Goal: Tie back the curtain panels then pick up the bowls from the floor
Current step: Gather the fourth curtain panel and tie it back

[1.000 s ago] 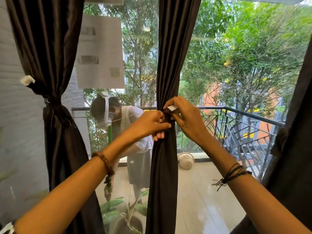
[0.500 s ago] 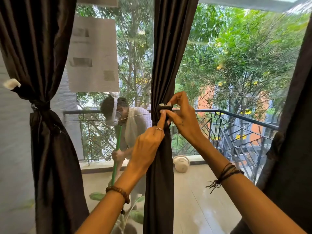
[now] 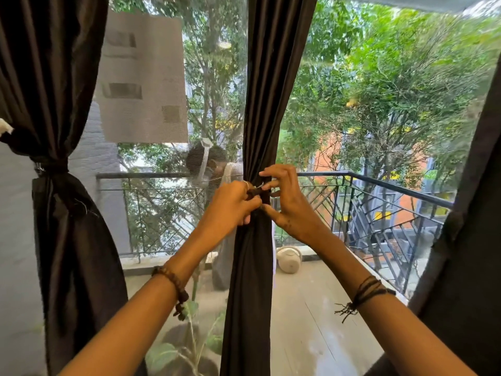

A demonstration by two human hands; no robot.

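Note:
A dark brown middle curtain panel (image 3: 271, 77) hangs gathered into a narrow bunch at the centre of the window. My left hand (image 3: 230, 204) and my right hand (image 3: 287, 204) meet at the gathered waist, both pinching a thin dark tie-back (image 3: 257, 189) wrapped round the cloth. The left curtain panel (image 3: 54, 77) hangs cinched by its own tie (image 3: 50, 168). A third dark panel (image 3: 477, 213) hangs at the right edge, pulled aside. No bowls are in view.
Behind the mesh window lies a balcony with a dark metal railing (image 3: 379, 183). A person (image 3: 214, 169) bends over out there. A white round object (image 3: 288, 259) lies on the balcony floor, and a leafy potted plant (image 3: 187, 346) stands low at the centre.
My left hand has risen and closed in on the tie beside my right hand. The view has shifted right, so the left panel sits nearer the frame edge.

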